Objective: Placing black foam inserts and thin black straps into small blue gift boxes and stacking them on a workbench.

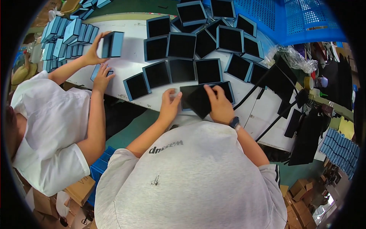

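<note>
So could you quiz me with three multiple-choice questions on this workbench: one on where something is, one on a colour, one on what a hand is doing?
1. Where is the blue plastic crate?
A. At the table's far right end
B. On the floor at the left
C. On the person's lap

2. What colour is the inside of the open boxes spread on the table?
A. White
B. Black
C. Red

3. What is the right hand doing?
A. Hanging free in the air
B. Holding a cup
C. Pressing on a black square insert

Answers:
1 A, it lies past the boxes at upper right.
2 B, every lining is dark.
3 C, its fingers lie on the insert, the left hand beside.
</note>
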`<state>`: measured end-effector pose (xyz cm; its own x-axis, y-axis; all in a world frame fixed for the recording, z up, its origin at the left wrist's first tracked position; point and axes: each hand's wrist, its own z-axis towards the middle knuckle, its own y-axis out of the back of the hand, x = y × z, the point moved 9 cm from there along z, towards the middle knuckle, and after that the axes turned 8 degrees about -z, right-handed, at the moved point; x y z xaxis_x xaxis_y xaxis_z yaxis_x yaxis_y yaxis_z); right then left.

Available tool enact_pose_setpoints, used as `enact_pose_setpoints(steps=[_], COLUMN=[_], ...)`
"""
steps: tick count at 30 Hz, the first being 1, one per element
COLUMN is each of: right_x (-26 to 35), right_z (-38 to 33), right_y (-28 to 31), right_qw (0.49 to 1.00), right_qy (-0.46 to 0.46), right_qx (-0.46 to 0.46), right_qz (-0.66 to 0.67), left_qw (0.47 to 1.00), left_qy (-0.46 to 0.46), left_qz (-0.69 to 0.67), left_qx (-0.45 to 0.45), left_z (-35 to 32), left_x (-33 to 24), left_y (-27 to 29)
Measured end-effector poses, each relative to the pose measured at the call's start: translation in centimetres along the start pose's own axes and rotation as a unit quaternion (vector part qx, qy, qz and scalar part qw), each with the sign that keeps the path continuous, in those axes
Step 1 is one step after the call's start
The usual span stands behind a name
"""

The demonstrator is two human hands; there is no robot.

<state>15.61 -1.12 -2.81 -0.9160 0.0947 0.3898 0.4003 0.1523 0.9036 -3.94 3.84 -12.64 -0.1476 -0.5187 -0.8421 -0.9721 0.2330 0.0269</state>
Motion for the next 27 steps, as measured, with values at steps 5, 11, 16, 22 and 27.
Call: enact_pose_setpoints(steps=[5, 11, 16, 22, 27], right_x=[1.3, 1.8, 2.0, 2.6, 2.4], right_z=[0.3, -0.9, -1.4, -0.6, -0.6], right_y=[-2.6, -2.7, -1.0, -2.4, -4.2], right_qw=[0.999, 0.987, 0.988, 0.995, 0.985], right_qy=[0.011, 0.084, 0.114, 0.064, 0.036], right_qx=[0.046, 0.118, 0.017, 0.059, 0.149], right_qz=[0.004, 0.07, 0.098, 0.048, 0.074], left_qw=[0.996, 0.959, 0.97, 0.965, 0.98], left_qy=[-0.002, -0.054, 0.201, 0.178, -0.075], left_qz=[0.065, 0.242, 0.007, -0.053, 0.142], left_qx=[0.053, 0.141, 0.134, 0.184, 0.115], left_z=[-0.5, -1.5, -1.9, -1.5, -0.1], left_x=[-1.0, -2.9, 0.4, -0.6, -2.4], left_y=[-1.5, -1.3, -0.1, -1.6, -0.1])
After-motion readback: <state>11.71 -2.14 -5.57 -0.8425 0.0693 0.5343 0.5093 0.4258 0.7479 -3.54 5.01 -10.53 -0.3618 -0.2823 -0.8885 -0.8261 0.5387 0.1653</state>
